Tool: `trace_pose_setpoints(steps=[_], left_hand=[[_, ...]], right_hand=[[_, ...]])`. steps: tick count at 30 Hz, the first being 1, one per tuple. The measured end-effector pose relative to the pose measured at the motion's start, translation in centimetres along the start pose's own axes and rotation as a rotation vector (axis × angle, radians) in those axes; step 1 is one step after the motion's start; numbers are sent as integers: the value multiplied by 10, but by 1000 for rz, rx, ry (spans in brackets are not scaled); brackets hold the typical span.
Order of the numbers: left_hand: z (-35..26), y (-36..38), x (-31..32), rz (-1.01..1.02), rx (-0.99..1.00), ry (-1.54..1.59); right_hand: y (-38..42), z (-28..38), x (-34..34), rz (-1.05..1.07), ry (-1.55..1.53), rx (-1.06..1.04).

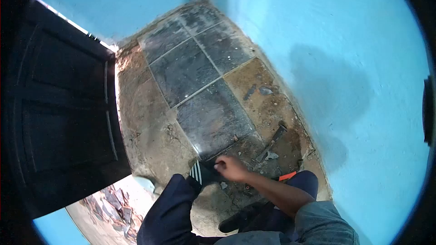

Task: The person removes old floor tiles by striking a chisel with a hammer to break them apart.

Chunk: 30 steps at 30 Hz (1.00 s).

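My right hand [230, 168] reaches in from the right, just beside my dark shoe with white stripes [196, 172]. Its fingers are curled together. What they hold, if anything, I cannot make out against the dark shoe. Just beyond the hand is the near edge of a dark floor tile [213, 118], dusty and scuffed. To the right of the hand, a chisel-like tool [271, 144] lies on the bare, rough floor, near a small grey chip [271, 155]. My left hand does not show in the view.
More dark tiles [184, 70] reach the corner. Tile fragments [265, 90] lie on bare floor along the blue wall [336, 122]. An orange item [287, 176] sits by my right knee. A black panelled door [68, 104] stands left, with a heap of broken pieces [116, 211] below it.
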<state>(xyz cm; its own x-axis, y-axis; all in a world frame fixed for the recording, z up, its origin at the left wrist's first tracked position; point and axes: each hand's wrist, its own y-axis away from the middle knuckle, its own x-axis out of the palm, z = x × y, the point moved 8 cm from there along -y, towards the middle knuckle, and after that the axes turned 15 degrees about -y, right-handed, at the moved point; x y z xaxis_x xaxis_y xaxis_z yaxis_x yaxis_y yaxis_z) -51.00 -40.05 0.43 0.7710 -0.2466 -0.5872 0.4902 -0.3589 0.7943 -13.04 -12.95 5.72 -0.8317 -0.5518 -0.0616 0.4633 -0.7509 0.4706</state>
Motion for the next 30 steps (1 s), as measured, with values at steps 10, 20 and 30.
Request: trace_pose_setpoints(steps=[10,20,30], left_hand=[[-354,93,-42,247,909,-190],[-453,341,-55,205,1348,-951],[-396,455,-53,451,1380,-771]], right_hand=[[-41,102,59,-206,-612,-69],[33,-49,-110,-761,-1250,303],[19,-114,-214,-747,-1234,336]])
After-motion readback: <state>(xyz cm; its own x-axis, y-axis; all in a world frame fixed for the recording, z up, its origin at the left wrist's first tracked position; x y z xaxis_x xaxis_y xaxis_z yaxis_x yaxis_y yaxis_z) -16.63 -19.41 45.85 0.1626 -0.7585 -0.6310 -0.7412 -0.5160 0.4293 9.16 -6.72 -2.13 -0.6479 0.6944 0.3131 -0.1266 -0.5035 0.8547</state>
